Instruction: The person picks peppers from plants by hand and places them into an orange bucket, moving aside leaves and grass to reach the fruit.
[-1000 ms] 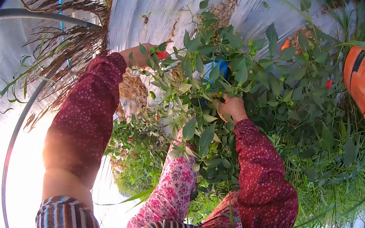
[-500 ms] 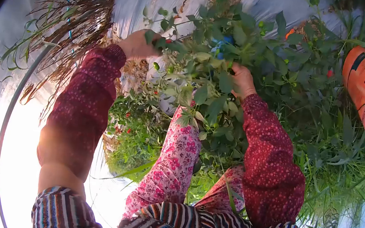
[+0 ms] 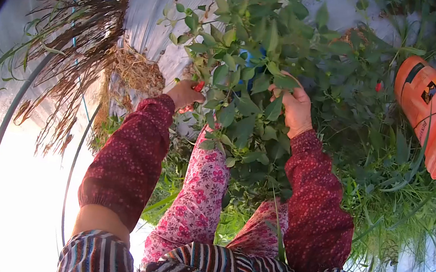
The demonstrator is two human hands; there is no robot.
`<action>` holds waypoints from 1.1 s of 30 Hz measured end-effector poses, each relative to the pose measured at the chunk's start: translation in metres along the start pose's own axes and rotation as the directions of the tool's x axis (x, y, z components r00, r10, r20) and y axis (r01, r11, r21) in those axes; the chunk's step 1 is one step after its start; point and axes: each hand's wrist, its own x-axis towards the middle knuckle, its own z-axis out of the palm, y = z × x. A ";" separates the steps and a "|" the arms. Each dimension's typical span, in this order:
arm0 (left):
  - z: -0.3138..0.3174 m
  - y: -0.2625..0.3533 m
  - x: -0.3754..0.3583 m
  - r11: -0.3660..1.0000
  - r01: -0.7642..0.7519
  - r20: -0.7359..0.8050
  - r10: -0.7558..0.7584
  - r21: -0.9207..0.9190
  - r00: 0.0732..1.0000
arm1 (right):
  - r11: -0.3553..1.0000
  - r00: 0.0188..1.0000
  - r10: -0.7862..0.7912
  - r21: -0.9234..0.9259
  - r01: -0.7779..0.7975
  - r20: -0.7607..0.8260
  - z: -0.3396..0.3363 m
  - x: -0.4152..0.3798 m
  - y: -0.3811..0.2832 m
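A bushy pepper plant (image 3: 246, 107) with green leaves stands in front of my legs, between my two hands. My left hand (image 3: 183, 96) is closed at the plant's left side, with red peppers (image 3: 198, 85) showing at its fingertips and below them. On the other side, my right hand (image 3: 297, 110) pinches a leafy stem (image 3: 286, 82) of the plant; its fingertips are partly covered by leaves. Something blue (image 3: 251, 59) shows through the foliage, mostly hidden.
An orange plastic container (image 3: 432, 117) lies tilted at the right. Dry brown plant strands (image 3: 82, 57) hang at the left, near a grey hose (image 3: 7, 125). Grass (image 3: 378, 212) grows at the lower right. Pale plastic sheeting (image 3: 155, 6) covers ground at the back.
My left hand has moved down and right, toward me, and red peppers now show in it. My right hand has shifted slightly down and right. Leaves around the blue thing have moved.
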 end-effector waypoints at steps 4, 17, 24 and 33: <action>0.010 -0.009 -0.004 0.764 -0.062 -0.198 0.244 0.643 0.949 | 0.998 0.996 0.057 0.004 -0.057 -0.067 0.007 -0.021 -0.012; 0.009 -0.044 -0.021 0.956 -0.271 -0.234 0.292 0.116 0.927 | 0.996 0.997 -0.078 -0.043 0.078 -0.008 0.001 -0.047 -0.041; 0.018 0.033 -0.114 0.892 -0.338 -0.206 0.285 -0.299 0.936 | 0.983 0.986 -0.167 0.077 0.165 0.022 -0.019 -0.075 -0.063; 0.104 0.175 -0.226 0.634 -0.765 -0.157 0.772 0.113 0.616 | 0.886 0.879 -0.406 -0.127 0.446 0.249 -0.002 -0.154 -0.112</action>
